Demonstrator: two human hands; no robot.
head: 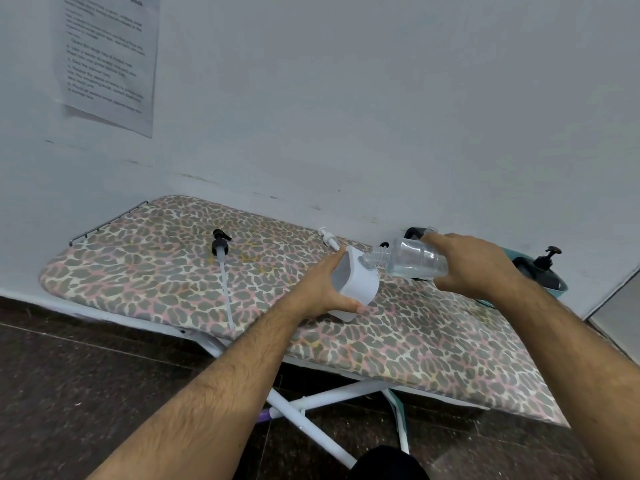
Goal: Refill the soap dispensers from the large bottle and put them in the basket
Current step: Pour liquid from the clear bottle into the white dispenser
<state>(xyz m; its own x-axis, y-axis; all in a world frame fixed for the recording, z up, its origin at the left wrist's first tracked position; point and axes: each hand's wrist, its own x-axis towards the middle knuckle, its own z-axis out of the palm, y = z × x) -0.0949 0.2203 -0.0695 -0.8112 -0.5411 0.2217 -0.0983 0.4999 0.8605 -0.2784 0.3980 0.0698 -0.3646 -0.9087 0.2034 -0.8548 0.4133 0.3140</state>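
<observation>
Meanwhile, the left hand (322, 289) grips a white dispenser (353, 284) on the ironing board (138, 265); the right hand (474, 268), at its 3 o'clock, holds the tilted clear bottle (412, 259), neck touching the dispenser's top.

A white, squarish dispenser (356, 284) is held tilted on the leopard-print board, its open neck met by the mouth of a clear bottle (414, 260) tipped on its side. A black dispenser (544, 265) is seen upright in the teal basket (559, 289) at the right.
</observation>
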